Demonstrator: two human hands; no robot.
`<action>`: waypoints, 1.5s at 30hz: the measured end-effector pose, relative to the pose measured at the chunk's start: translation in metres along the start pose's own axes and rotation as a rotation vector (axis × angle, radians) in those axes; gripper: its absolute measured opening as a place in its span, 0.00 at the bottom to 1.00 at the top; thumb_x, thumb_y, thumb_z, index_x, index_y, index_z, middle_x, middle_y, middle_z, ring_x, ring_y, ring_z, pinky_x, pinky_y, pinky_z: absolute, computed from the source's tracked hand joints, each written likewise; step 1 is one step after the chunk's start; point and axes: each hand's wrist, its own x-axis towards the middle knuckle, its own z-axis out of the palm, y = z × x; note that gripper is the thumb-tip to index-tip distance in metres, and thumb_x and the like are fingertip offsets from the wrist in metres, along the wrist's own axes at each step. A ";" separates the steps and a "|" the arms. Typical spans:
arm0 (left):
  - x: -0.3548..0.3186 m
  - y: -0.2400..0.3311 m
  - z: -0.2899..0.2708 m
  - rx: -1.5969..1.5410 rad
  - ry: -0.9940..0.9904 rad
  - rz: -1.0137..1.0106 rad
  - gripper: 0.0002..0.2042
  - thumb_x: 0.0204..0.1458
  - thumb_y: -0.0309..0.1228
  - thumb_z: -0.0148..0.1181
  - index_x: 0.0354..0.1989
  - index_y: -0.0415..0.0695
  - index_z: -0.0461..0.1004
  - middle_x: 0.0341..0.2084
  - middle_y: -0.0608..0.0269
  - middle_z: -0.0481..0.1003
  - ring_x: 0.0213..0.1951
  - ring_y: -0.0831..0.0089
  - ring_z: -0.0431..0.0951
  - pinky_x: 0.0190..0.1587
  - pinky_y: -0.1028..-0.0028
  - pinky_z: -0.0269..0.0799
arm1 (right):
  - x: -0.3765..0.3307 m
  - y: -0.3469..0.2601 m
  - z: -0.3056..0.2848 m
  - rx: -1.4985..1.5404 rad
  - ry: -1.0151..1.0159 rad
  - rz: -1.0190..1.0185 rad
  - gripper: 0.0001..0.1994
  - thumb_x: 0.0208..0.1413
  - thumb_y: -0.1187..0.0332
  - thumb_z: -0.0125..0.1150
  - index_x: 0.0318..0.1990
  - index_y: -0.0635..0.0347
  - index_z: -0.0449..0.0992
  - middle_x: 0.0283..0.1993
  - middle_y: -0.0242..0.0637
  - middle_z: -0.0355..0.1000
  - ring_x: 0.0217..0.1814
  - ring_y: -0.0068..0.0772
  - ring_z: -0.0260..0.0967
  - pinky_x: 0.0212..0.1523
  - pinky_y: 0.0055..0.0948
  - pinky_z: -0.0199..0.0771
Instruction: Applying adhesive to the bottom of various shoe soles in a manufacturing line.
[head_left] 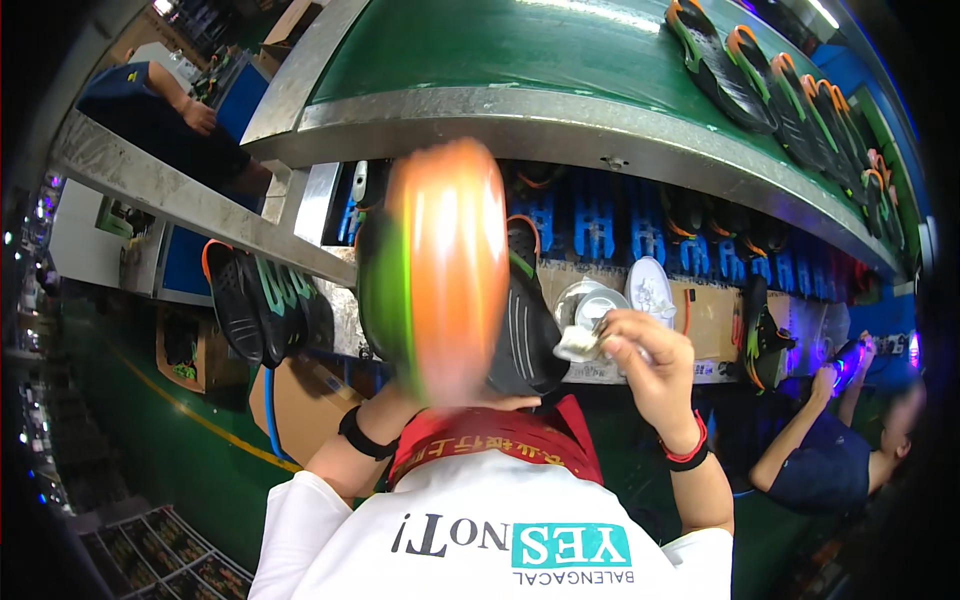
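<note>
A black clog with an orange and green sole (452, 270) is held up in front of me, smeared by motion. My left hand (405, 398) grips it from below, mostly hidden behind it. Fingertips show under a second black clog (527, 335) with pale ridges, just right of the first; whether the hand holds this one too, I cannot tell. My right hand (650, 362) pinches a crumpled whitish cloth (580, 343) between thumb and fingers. Beyond the cloth stands a small round metal dish (598, 304). Beside that lies a white oval tray (650, 284) with small bits in it.
A green conveyor belt (480, 60) with a metal edge carries several black and orange clogs (740, 75). Blue racks (595, 225) sit under it. More clogs hang at left (240, 305). One co-worker (825, 430) works at right; another person's arm (185, 105) shows at upper left.
</note>
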 end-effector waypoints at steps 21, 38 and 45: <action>0.016 0.032 -0.024 -1.113 0.009 -0.136 0.62 0.39 0.40 0.72 0.68 0.46 0.20 0.67 0.50 0.41 0.62 0.62 0.59 0.56 0.65 0.68 | 0.025 -0.002 0.008 -0.400 0.106 -0.322 0.08 0.45 0.80 0.65 0.34 0.65 0.75 0.38 0.43 0.74 0.30 0.41 0.74 0.28 0.29 0.73; 0.046 0.030 -0.015 -1.259 0.043 -0.041 0.59 0.42 0.40 0.69 0.68 0.45 0.21 0.66 0.52 0.43 0.67 0.62 0.50 0.66 0.63 0.49 | 0.022 0.001 -0.020 -0.264 0.036 -0.253 0.06 0.45 0.80 0.65 0.32 0.67 0.75 0.35 0.43 0.75 0.34 0.41 0.75 0.34 0.29 0.74; 0.095 0.045 0.007 -1.367 -0.160 0.037 0.47 0.45 0.51 0.61 0.66 0.44 0.38 0.61 0.54 0.50 0.63 0.64 0.55 0.64 0.62 0.51 | -0.024 0.033 -0.069 0.072 0.643 0.119 0.06 0.55 0.75 0.59 0.38 0.70 0.76 0.35 0.31 0.74 0.34 0.18 0.67 0.37 0.18 0.66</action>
